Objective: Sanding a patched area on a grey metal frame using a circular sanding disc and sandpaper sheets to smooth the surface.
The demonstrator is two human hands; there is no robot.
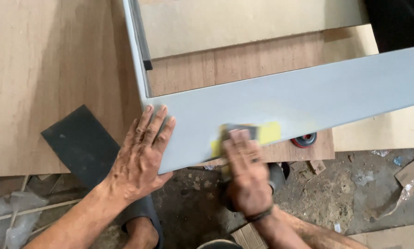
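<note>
A grey painted frame point(308, 94) lies flat on plywood sheets, its corner near the middle of the head view. My left hand point(142, 159) rests palm down, fingers spread, on that corner. My right hand point(246, 173) is blurred with motion and presses a yellow sanding block point(268, 133) with a grey abrasive face onto the frame's front rail. Yellowish dust marks the grey surface around the block.
A dark abrasive sheet point(80, 143) lies on the plywood point(41, 69) left of my left hand. A small red and black wheel-shaped object point(304, 139) sits under the frame's edge. Below is a dirty floor with cardboard scraps point(410, 177), plastic wrap and my sandalled feet.
</note>
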